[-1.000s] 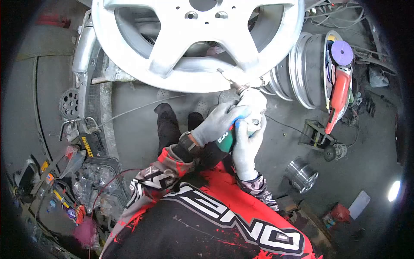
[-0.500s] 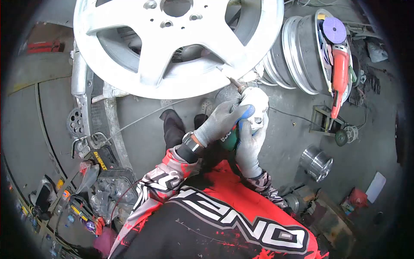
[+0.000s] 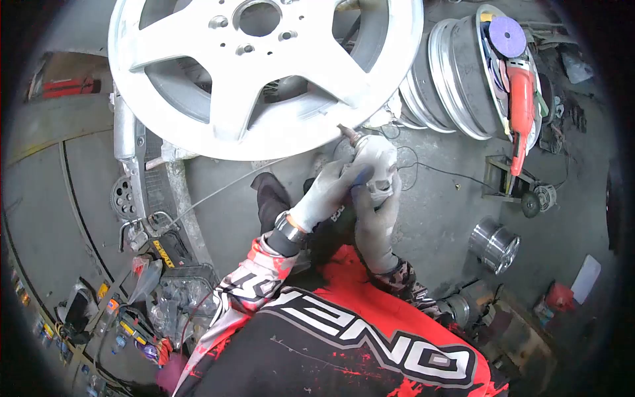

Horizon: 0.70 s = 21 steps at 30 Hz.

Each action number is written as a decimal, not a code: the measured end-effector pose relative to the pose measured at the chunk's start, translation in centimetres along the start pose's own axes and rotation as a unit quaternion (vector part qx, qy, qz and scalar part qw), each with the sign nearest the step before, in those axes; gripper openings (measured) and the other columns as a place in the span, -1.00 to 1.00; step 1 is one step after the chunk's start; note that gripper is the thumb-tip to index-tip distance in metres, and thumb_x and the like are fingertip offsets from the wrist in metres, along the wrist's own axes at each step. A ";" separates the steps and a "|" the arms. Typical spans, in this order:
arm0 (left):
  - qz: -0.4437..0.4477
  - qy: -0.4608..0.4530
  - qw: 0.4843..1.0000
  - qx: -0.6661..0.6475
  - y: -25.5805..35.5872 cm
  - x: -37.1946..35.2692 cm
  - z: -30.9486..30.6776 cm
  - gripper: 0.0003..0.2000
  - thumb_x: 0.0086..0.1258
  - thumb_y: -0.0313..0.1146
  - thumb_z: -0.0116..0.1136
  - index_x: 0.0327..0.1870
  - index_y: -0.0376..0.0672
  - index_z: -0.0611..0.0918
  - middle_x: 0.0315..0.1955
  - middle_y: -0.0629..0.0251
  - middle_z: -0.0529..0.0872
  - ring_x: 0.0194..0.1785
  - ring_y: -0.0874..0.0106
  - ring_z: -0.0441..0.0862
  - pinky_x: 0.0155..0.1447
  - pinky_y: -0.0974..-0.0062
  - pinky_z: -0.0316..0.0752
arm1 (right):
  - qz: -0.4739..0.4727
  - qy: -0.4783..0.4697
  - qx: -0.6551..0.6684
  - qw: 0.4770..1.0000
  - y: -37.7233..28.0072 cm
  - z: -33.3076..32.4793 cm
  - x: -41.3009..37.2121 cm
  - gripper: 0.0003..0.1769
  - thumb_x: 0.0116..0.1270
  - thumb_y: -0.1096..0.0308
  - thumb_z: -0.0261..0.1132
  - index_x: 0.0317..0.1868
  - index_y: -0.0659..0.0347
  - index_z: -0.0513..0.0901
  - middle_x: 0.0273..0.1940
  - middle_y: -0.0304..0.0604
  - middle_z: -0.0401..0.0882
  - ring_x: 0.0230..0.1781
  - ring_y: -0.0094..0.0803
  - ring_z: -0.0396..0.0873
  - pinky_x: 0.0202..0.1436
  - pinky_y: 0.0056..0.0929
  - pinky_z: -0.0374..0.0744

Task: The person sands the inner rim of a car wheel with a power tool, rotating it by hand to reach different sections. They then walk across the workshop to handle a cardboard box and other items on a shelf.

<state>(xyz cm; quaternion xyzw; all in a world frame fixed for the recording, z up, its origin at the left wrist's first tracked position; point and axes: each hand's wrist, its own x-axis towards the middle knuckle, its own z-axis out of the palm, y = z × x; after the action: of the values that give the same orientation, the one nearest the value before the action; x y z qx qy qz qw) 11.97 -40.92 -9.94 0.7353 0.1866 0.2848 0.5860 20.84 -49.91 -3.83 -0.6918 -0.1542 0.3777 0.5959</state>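
With both gloved hands I hold a die grinder (image 3: 375,157), its dusty pale head pointing up toward a large white-coated wheel rim (image 3: 291,129). My left hand (image 3: 324,195) is closed around the grinder from the left, thumb on its body. From the right, my right hand (image 3: 378,225) wraps the same body lower down. The grinder's thin bit overlaps the lower right edge of the rim in this view. Most of the grinder's rear body is hidden behind my hands.
More wheel rims (image 3: 453,76) stand on their sides at the right, with a red angle grinder (image 3: 521,109) and a purple disc (image 3: 508,36) on them. A silver rim (image 3: 495,245) lies on the floor. Tool cases (image 3: 169,248) and plastic bags are at lower left. A cable crosses the floor.
The die grinder and both hands have shifted slightly left in view. The large rim also appears a little lower and further left. Both hands keep their hold.
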 end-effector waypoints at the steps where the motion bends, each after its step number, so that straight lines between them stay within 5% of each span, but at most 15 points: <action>1: -0.007 -0.004 1.000 -0.010 0.6 0.6 -0.1 -0.47 0.25 -0.62 0.13 0.33 -0.21 0.55 0.03 -0.11 0.68 0.07 -0.11 0.66 0.14 0.16 0.60 | -0.014 0.013 0.002 1.000 -0.1 0.0 0.2 -0.19 0.34 0.50 0.41 0.52 0.31 0.21 0.22 -0.06 0.47 0.17 -0.37 0.55 0.18 -0.38 0.63; 5: -0.045 -0.003 0.993 -0.106 -2.5 -0.9 0.6 -0.47 0.29 -0.60 0.10 0.36 -0.22 0.53 0.15 -0.12 0.66 0.17 -0.14 0.64 0.22 0.12 0.59 | -0.034 -0.006 0.006 0.999 0.0 0.6 -0.1 -0.18 0.33 0.51 0.43 0.52 0.32 0.20 0.22 -0.05 0.46 0.17 -0.37 0.55 0.18 -0.37 0.64; 7: -0.168 -0.013 0.979 -0.111 -2.7 -2.5 0.1 -0.47 0.29 -0.59 0.08 0.36 -0.23 0.52 0.21 -0.13 0.65 0.23 -0.15 0.62 0.27 0.11 0.58 | -0.005 -0.034 0.020 0.999 0.0 1.2 -0.6 -0.16 0.32 0.51 0.45 0.51 0.33 0.20 0.23 -0.04 0.45 0.17 -0.36 0.55 0.21 -0.35 0.63; 11: -0.151 0.025 0.977 -0.149 -3.0 -2.2 0.5 -0.52 0.37 -0.60 0.05 0.35 -0.23 0.53 0.19 -0.09 0.66 0.17 -0.08 0.65 0.22 0.15 0.59 | 0.043 -0.055 0.026 0.997 -1.0 1.0 -0.1 -0.16 0.34 0.50 0.45 0.52 0.33 0.19 0.26 -0.01 0.45 0.19 -0.35 0.55 0.26 -0.34 0.60; 13: -0.020 -0.005 0.987 -0.160 -3.8 -0.4 1.3 -0.57 0.46 -0.55 0.07 0.36 -0.23 0.52 0.20 -0.07 0.65 0.09 0.00 0.68 0.13 0.18 0.59 | 0.013 0.013 0.008 1.000 -1.3 0.8 0.2 -0.17 0.35 0.48 0.44 0.53 0.34 0.19 0.27 0.00 0.45 0.22 -0.33 0.55 0.27 -0.34 0.59; 14: -0.114 -0.007 0.968 -0.223 -4.5 -0.1 2.7 -0.64 0.58 -0.30 0.10 0.28 -0.27 0.57 0.09 -0.03 0.70 -0.01 0.13 0.69 0.07 0.24 0.56 | 0.011 0.023 -0.025 0.999 -1.5 0.5 0.4 -0.17 0.37 0.47 0.43 0.54 0.34 0.19 0.28 0.02 0.46 0.25 -0.33 0.54 0.29 -0.34 0.58; 15: -0.113 0.002 0.968 -0.226 -3.2 0.5 2.3 -0.64 0.58 -0.30 0.10 0.28 -0.27 0.57 0.09 -0.03 0.70 -0.01 0.13 0.69 0.07 0.24 0.56 | 0.011 0.017 -0.032 0.999 -1.6 0.4 0.5 -0.17 0.37 0.47 0.43 0.54 0.34 0.19 0.28 0.02 0.46 0.25 -0.33 0.54 0.29 -0.34 0.58; 18: -0.271 0.006 0.905 -0.328 0.5 1.9 0.4 -0.43 0.60 0.10 0.01 0.07 -0.38 0.66 -0.17 0.07 0.76 -0.05 0.35 0.67 0.12 0.34 0.52 | -0.002 0.021 -0.032 0.999 -0.8 0.2 0.3 -0.16 0.36 0.49 0.44 0.54 0.34 0.19 0.28 0.00 0.47 0.26 -0.33 0.53 0.32 -0.32 0.55; 21: -0.288 0.047 0.900 -0.323 1.6 0.6 -0.6 -0.45 0.59 0.05 0.03 0.07 -0.41 0.65 -0.16 0.08 0.75 -0.05 0.39 0.66 0.13 0.34 0.52 | 0.024 0.007 -0.013 1.000 -0.2 1.0 -0.5 -0.15 0.35 0.50 0.44 0.55 0.33 0.18 0.28 0.01 0.47 0.26 -0.33 0.53 0.33 -0.31 0.55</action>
<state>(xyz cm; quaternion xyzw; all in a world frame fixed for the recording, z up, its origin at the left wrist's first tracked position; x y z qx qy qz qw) 11.96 -40.45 -8.14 0.4054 0.3153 0.1824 0.8384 19.79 -49.50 -3.50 -0.7056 -0.1382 0.3848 0.5788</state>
